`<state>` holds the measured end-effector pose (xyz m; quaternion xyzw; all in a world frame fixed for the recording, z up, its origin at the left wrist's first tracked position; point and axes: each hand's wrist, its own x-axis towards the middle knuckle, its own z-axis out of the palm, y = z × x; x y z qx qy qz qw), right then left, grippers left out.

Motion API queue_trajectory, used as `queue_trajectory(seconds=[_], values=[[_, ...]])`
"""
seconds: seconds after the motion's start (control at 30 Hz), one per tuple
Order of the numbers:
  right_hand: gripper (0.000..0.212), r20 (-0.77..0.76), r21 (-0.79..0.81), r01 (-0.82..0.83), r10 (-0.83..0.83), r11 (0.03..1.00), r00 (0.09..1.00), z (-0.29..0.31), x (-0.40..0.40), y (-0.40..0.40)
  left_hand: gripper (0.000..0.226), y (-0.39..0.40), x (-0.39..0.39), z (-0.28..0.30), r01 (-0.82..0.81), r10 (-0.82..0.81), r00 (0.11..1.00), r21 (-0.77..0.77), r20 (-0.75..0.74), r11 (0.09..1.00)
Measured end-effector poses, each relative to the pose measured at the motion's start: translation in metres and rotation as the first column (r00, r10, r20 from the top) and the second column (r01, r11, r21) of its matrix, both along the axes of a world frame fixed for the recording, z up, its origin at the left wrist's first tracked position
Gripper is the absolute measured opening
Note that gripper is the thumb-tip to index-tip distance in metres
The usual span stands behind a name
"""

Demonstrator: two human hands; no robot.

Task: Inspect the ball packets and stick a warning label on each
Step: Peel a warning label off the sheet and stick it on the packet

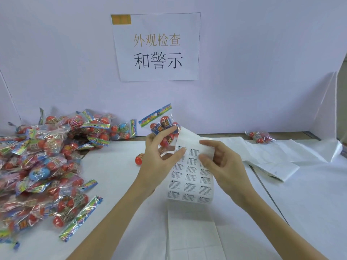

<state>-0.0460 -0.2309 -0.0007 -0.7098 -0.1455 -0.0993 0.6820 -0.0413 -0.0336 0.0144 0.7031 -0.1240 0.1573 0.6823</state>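
Packet of red balls pinched upright in left hand, fingers curled round its lower half, thumb pressing top edge of label sheet. Right hand just beside, thumb and forefinger pinching sheet's upper right part, near a label. Sheet hanging between both hands, below packet, lower end trailing onto desk. Heap of packets well left of hands. Single packet far right, by folded sheets. Loose ball beside left wrist.
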Motion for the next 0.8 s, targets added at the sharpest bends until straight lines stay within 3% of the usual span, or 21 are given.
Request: queue_trajectory(seconds=[0.23, 0.33, 0.43, 0.53, 0.7, 0.8], values=[[0.035, 0.005, -0.136, 0.023, -0.022, 0.990, 1.000, -0.003, 0.000, -0.001, 0.051, 0.004, 0.001, 0.003, 0.065, -0.065, 0.997, -0.002, -0.032, 0.998], [0.025, 0.042, -0.216, 0.082, -0.074, 0.973, 0.996, -0.006, 0.002, -0.001, 0.049, 0.003, 0.002, 0.002, 0.041, -0.041, 0.999, 0.008, 0.016, 0.999], [0.011, 0.149, -0.404, 0.213, -0.166, 0.890, 0.975, -0.009, 0.005, -0.005, 0.050, 0.002, 0.004, -0.001, -0.039, 0.026, 0.995, 0.126, 0.097, 0.991], [0.006, 0.188, -0.497, 0.228, -0.153, 0.837, 0.970, -0.011, 0.004, -0.007, 0.049, 0.004, 0.005, -0.005, -0.079, 0.024, 0.981, 0.283, 0.193, 0.956], [0.015, 0.231, -0.574, 0.244, -0.131, 0.782, 0.964, -0.011, 0.003, -0.009, 0.008, 0.008, 0.008, -0.012, -0.156, 0.038, 0.960, 0.420, 0.277, 0.894], [0.012, 0.278, -0.635, 0.266, -0.106, 0.725, 0.955, -0.011, 0.002, -0.009, 0.007, 0.010, 0.011, -0.017, -0.187, 0.075, 0.964, 0.447, 0.257, 0.875]])
